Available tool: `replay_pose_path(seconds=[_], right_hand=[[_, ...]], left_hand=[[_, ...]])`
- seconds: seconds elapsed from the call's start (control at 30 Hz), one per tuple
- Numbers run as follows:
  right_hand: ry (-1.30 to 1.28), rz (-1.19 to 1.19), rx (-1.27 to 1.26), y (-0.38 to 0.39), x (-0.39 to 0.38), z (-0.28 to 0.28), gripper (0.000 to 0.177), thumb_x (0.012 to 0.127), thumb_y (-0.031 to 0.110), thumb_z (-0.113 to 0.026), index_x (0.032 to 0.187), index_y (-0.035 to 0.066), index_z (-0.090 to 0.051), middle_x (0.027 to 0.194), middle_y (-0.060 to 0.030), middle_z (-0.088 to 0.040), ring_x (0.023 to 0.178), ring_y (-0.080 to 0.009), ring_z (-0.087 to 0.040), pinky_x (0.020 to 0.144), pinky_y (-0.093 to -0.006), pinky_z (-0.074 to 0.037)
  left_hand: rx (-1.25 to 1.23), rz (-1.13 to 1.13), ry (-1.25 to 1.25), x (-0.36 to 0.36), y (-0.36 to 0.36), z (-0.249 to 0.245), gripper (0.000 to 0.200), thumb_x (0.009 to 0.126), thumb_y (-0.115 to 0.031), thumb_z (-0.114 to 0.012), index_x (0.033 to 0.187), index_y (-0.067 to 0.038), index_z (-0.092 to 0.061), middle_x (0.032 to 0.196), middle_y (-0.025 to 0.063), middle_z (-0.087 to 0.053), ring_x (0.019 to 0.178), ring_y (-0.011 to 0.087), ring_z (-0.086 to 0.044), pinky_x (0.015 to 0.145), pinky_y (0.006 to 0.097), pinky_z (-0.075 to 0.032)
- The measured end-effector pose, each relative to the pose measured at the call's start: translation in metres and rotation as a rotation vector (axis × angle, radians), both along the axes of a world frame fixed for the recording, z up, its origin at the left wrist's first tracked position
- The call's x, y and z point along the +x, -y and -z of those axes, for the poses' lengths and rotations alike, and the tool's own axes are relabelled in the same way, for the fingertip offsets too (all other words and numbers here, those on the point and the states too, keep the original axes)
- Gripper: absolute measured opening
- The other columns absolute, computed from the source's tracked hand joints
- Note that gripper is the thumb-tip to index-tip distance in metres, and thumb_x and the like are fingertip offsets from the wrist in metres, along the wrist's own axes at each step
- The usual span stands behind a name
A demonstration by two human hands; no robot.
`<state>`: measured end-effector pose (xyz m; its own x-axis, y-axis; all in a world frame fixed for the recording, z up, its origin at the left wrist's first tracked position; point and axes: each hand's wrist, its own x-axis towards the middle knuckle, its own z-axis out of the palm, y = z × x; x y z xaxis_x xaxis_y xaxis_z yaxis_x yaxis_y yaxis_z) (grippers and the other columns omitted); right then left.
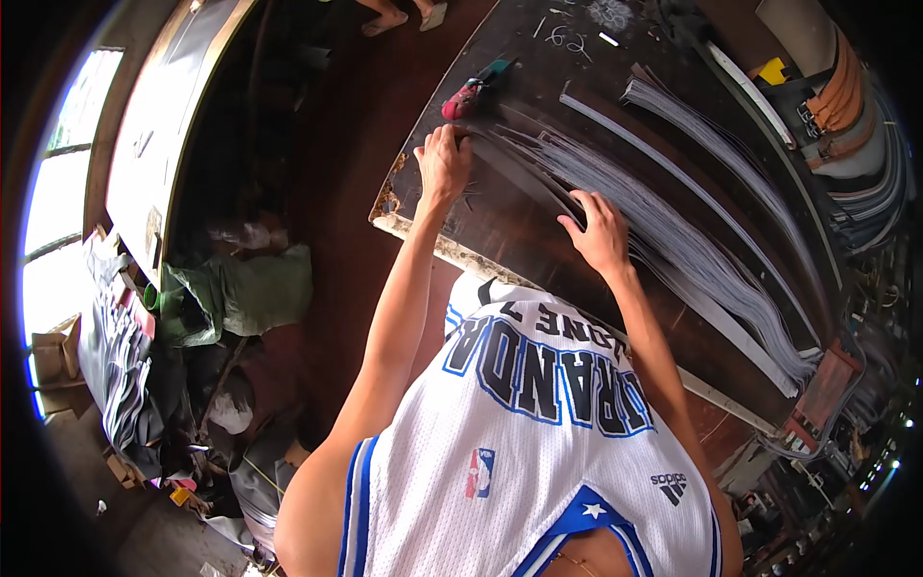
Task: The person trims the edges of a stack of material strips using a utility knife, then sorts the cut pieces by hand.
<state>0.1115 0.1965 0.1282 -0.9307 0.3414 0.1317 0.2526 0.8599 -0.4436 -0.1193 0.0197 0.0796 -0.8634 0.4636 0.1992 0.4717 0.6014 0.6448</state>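
Near the corner of the dark table (500, 207), my left hand (445, 165) has its fingers closed on the end of a long dark strip (524, 171). My right hand (603, 234) is curled over the same strip further along, fingertips and thumb at its edges. Beside it lies a thick bundle of long grey strips (663, 226), running down toward the right end of the table. Just beyond my left hand is a tool with a red part (461, 99) and a dark green part.
Another strip pile (716, 135) and a narrow strip (654, 159) lie further back. Orange-brown belts (835, 101) hang at the far right. A reddish block (824, 389) stands at the table's right end. Green bags (250, 293) sit at left. A person's feet (404, 19) show beyond the table.
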Motion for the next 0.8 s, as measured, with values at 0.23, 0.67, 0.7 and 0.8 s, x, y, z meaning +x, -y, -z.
replay_pose_path(seconds=[0.23, 0.67, 0.7, 0.8], right_hand=[[0.013, -0.013, 0.039, -0.003, 0.002, 0.005, 0.038, 0.084, 0.023, -0.074, 0.115, 0.009, -0.059, 0.100, -0.0113, -0.063, 0.095, -0.0320, -0.062, 0.083, -0.0418, -0.050], [-0.122, -0.096, -0.053, -0.007, 0.010, 0.006, 0.041, 0.091, 0.018, -0.067, 0.132, 0.015, -0.063, 0.090, -0.0080, -0.060, 0.082, -0.0296, -0.059, 0.076, -0.0402, -0.047], [-0.123, -0.091, -0.063, -0.007, 0.010, 0.007, 0.040, 0.091, 0.019, -0.067, 0.131, 0.015, -0.063, 0.089, -0.0080, -0.060, 0.081, -0.0295, -0.058, 0.076, -0.0401, -0.047], [-0.124, -0.085, -0.072, -0.008, 0.010, 0.007, 0.039, 0.091, 0.019, -0.067, 0.129, 0.014, -0.064, 0.089, -0.0080, -0.060, 0.081, -0.0294, -0.059, 0.076, -0.0399, -0.048]], left_hand=[[0.035, -0.011, 0.022, -0.004, 0.001, 0.008, 0.017, 0.088, -0.018, -0.062, 0.103, -0.009, -0.063, 0.101, 0.0091, -0.065, 0.102, 0.0294, -0.059, 0.086, 0.0451, -0.040], [0.111, -0.050, 0.041, -0.005, 0.004, 0.014, 0.022, 0.089, -0.016, -0.060, 0.108, -0.010, -0.070, 0.098, 0.0113, -0.064, 0.100, 0.0304, -0.059, 0.087, 0.0434, -0.041], [0.135, -0.066, 0.060, -0.005, 0.003, 0.014, 0.021, 0.089, -0.016, -0.060, 0.107, -0.010, -0.070, 0.097, 0.0115, -0.064, 0.099, 0.0303, -0.060, 0.087, 0.0430, -0.042], [0.153, -0.090, 0.112, -0.005, 0.003, 0.011, 0.019, 0.090, -0.016, -0.060, 0.104, -0.010, -0.071, 0.096, 0.0119, -0.064, 0.098, 0.0307, -0.060, 0.087, 0.0429, -0.042]])
